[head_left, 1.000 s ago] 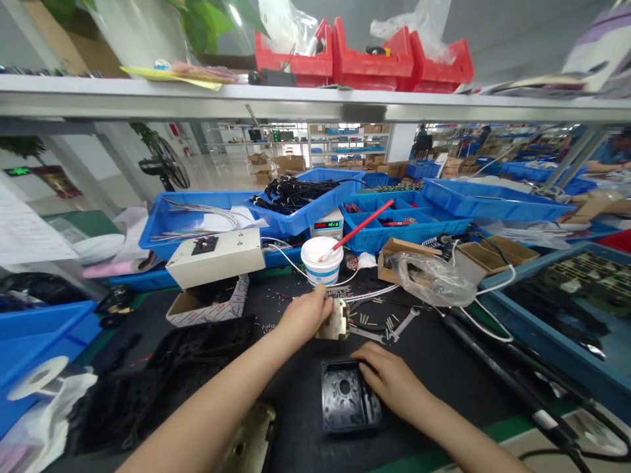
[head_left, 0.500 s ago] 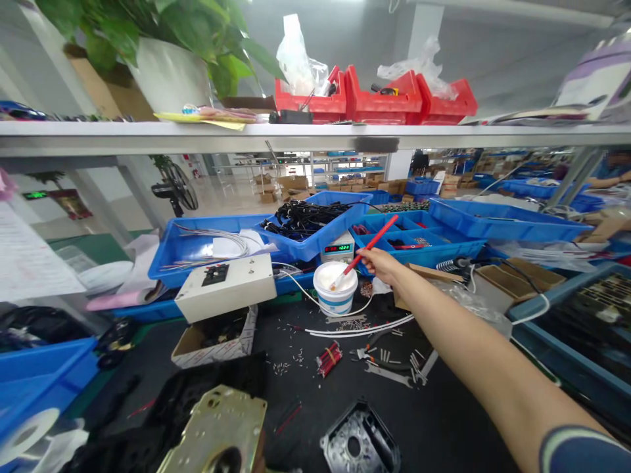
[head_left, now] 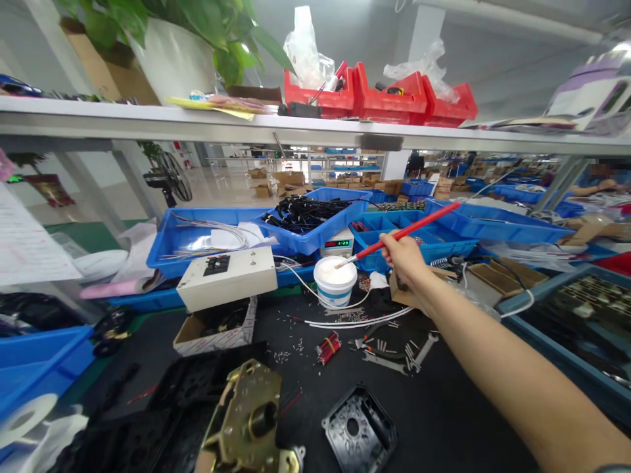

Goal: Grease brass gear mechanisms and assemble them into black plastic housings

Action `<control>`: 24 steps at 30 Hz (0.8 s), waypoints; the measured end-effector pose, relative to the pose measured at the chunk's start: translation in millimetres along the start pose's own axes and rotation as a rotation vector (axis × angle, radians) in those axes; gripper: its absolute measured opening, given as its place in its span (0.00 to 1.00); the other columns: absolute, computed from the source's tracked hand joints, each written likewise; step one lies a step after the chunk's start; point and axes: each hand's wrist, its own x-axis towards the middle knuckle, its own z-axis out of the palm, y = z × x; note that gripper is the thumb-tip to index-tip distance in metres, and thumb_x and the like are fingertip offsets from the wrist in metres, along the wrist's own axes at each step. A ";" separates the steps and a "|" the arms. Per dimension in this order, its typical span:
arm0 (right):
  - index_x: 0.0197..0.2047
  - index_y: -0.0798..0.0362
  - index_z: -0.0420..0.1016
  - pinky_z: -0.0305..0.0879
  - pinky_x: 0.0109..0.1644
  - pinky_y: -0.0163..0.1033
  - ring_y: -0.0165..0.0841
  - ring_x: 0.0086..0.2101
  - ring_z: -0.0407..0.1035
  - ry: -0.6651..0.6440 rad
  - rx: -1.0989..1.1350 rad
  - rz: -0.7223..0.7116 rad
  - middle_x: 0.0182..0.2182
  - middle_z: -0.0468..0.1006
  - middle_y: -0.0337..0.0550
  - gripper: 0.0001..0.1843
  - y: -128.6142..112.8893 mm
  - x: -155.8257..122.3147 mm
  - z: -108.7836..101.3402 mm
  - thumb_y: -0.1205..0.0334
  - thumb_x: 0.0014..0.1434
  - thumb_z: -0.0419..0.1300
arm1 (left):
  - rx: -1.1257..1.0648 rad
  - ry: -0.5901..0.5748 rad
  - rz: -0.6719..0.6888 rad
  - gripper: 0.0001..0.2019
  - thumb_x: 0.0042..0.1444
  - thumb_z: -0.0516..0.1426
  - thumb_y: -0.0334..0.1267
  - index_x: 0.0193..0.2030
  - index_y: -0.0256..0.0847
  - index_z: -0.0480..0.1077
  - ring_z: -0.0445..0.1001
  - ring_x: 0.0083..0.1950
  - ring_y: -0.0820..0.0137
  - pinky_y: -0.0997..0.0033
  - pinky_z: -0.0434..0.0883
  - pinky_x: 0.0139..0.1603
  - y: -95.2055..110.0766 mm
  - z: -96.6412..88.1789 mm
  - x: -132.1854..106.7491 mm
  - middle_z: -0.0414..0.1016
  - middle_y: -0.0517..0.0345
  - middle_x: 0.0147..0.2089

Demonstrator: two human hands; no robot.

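One red-handled brush (head_left: 424,223) is held in the right hand (head_left: 407,259), whose fingers (head_left: 394,246) are closed around the lower part of the handle. The brush's long axis slants. Its pale bristle tip points down and left, just over the open top of one white tub (head_left: 335,284) filled with white paste, and the free end of the handle rises up and to the right of the tub. It is not clear whether the bristles touch the paste. The hand is just right of the tub and a little above its rim, so the tub lies left of the fingers and slightly below them. The left hand is out of view. The tub stands on a dark desk (head_left: 444,407). Closer to the viewer and left of the tub lies one brass-coloured mechanism (head_left: 246,420). Closer to the viewer and roughly in line with the tub lies one black plastic cover (head_left: 359,430). Both are well apart from the tub. Just left of the tub sits one cream control box (head_left: 227,276), and just behind it one small meter (head_left: 338,244) with lit digits. Three red bins (head_left: 389,97) stand on the shelf (head_left: 148,121) above the tub.
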 end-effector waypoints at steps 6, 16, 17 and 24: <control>0.20 0.50 0.52 0.38 0.12 0.29 0.21 0.11 0.44 -0.100 0.249 0.077 0.10 0.53 0.28 0.21 -29.0 -71.5 -19.2 0.50 0.50 0.58 | -0.104 -0.118 -0.197 0.16 0.41 0.62 0.50 0.29 0.41 0.66 0.64 0.23 0.75 0.77 0.62 0.23 9.0 8.7 -10.0 0.67 0.65 0.23; 0.29 0.48 0.68 0.53 0.15 0.30 0.24 0.13 0.58 -0.237 0.005 -0.282 0.11 0.64 0.32 0.09 -67.7 -178.7 -29.7 0.54 0.58 0.57 | -0.129 -0.206 -0.154 0.15 0.51 0.57 0.48 0.27 0.41 0.57 0.56 0.21 0.80 0.82 0.57 0.20 15.7 17.9 -30.7 0.58 0.70 0.21; 0.30 0.47 0.69 0.55 0.16 0.30 0.24 0.13 0.59 -0.263 -0.051 -0.367 0.12 0.65 0.32 0.08 -69.4 -184.3 -32.3 0.55 0.60 0.56 | -0.138 -0.201 -0.150 0.15 0.51 0.57 0.48 0.27 0.41 0.57 0.56 0.21 0.80 0.82 0.57 0.20 15.6 17.2 -31.1 0.59 0.70 0.21; 0.34 0.42 0.72 0.58 0.20 0.33 0.27 0.18 0.64 -0.769 -0.352 -0.878 0.17 0.70 0.37 0.04 -59.1 -216.4 -62.3 0.62 0.55 0.61 | -0.262 -0.157 -0.171 0.10 0.47 0.59 0.38 0.27 0.40 0.60 0.59 0.21 0.80 0.82 0.59 0.21 19.3 13.1 -33.6 0.62 0.69 0.21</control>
